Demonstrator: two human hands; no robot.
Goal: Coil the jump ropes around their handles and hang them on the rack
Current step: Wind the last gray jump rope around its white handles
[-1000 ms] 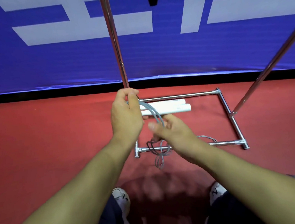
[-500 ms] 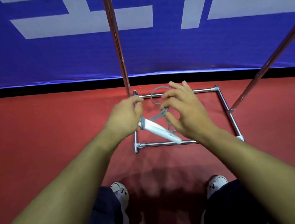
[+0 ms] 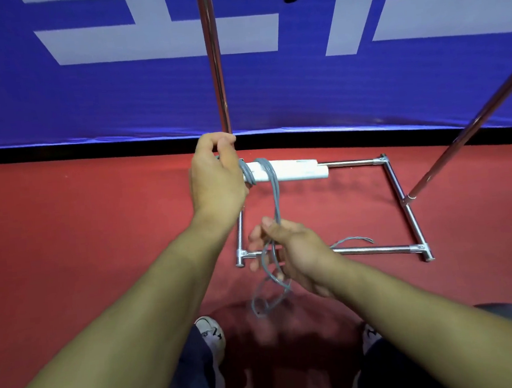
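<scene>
Both bare forearms extend forward, the left hand [image 3: 216, 178] raised higher with fingers curled in a grip round the handles [image 3: 286, 170] at their left end, the right hand [image 3: 296, 249] lower and nearer the body, thumb and fingers pinching the rope [image 3: 275, 204].

rack [image 3: 372, 249]: shining as polished, chrome-like metal tubing
handles [image 3: 290, 172]: looking like smooth white plastic
rope [image 3: 275, 198]: showing as grey, smooth, faintly glossy cord
floor [image 3: 98, 224]: appearing as matt red mat
banner [image 3: 118, 97]: reading as blue, slightly sheeny cloth
</scene>
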